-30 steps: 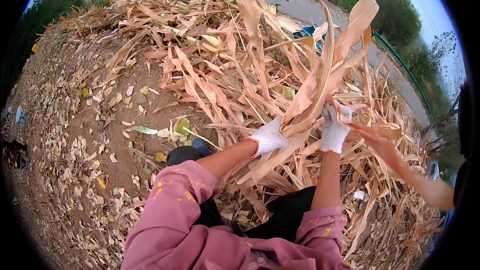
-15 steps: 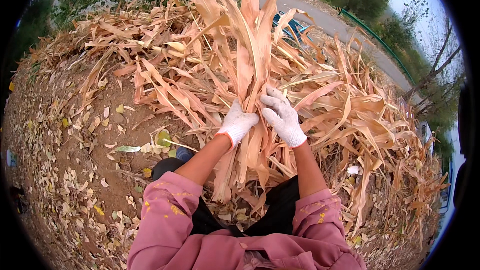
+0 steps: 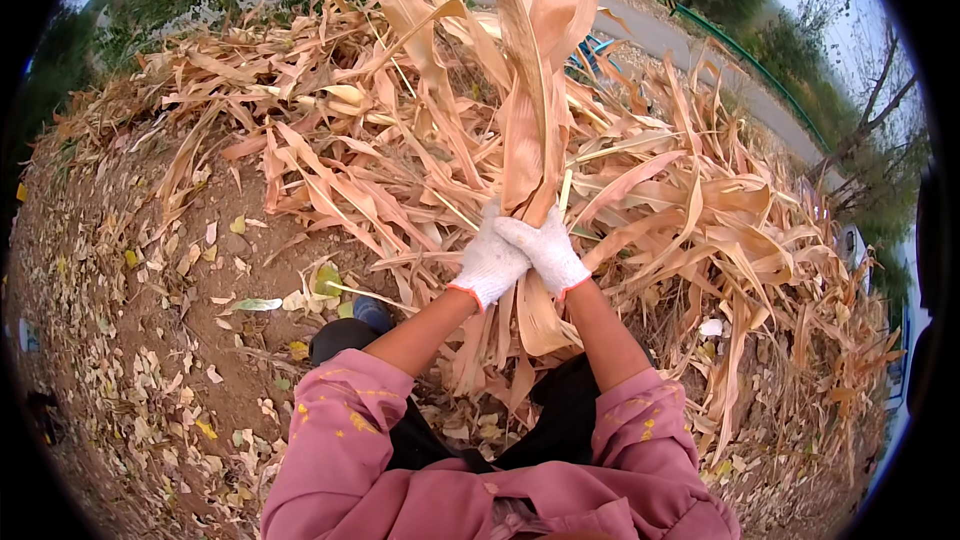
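Observation:
An upright bundle of dry corn leaves (image 3: 530,130) stands in front of me, its long tan blades fanning out above my gloves. Both hands wear white knit gloves with orange cuffs. My left hand (image 3: 490,258) is closed round the bundle from the left. Over it laps my right hand (image 3: 545,252), also closed on the bundle, its fingers meeting the left glove. The fingertips are partly hidden behind leaves and each other. Below the gloves, loose leaf ends hang down between my knees.
A wide heap of dry corn stalks and leaves (image 3: 690,210) spreads ahead and to the right. Bare soil with scattered fallen leaves (image 3: 180,360) lies to the left. Beyond the heap run a paved road (image 3: 640,35) and a green guardrail (image 3: 750,70). Something blue (image 3: 592,52) shows behind the heap.
My hands have come together, the right one moving left until it overlaps the left glove. The bundle's upper leaves have shifted to the right and been squeezed closer together at the grip.

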A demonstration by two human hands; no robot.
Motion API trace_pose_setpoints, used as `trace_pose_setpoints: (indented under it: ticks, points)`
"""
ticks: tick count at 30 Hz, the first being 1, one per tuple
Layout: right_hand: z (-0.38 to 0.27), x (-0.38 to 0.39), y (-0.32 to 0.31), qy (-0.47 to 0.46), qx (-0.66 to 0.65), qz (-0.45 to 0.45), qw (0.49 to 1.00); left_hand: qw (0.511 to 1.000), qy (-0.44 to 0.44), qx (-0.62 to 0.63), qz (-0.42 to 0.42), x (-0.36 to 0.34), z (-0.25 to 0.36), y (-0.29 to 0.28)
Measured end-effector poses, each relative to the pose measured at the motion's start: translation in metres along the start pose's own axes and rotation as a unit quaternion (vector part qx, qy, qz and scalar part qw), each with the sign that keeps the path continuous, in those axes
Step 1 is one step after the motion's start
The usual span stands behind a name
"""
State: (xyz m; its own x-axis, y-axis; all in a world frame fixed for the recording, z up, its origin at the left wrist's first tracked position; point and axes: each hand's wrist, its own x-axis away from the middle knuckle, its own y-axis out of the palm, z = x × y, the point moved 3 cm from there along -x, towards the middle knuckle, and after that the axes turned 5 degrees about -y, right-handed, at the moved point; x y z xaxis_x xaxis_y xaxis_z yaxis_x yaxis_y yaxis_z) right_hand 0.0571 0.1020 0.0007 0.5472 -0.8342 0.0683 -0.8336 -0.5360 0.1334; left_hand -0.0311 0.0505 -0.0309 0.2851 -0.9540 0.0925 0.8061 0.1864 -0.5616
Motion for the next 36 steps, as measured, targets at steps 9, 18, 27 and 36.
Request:
trace_pose_setpoints:
  ticks: [9, 18, 27, 36]
  points:
    - [-0.014, 0.006, 0.000, 0.040, -0.065, 0.022, 0.997, 0.943, -0.002, 0.321, -0.090, 0.022, 0.022, -0.011]
    - [-0.009, -0.002, -0.013, -0.045, -0.059, 0.068, 0.995, 0.898, 0.025, 0.436, -0.048, 0.006, 0.030, -0.037]
    - [-0.003, 0.018, 0.010, 0.053, 0.125, -0.055, 0.989, 0.881, 0.214, -0.160, 0.389, 0.006, 0.023, -0.129]
    - [0.002, 0.031, 0.024, 0.117, 0.127, -0.138, 0.975, 0.827, 0.246, -0.320, 0.393, 0.013, 0.012, -0.155]
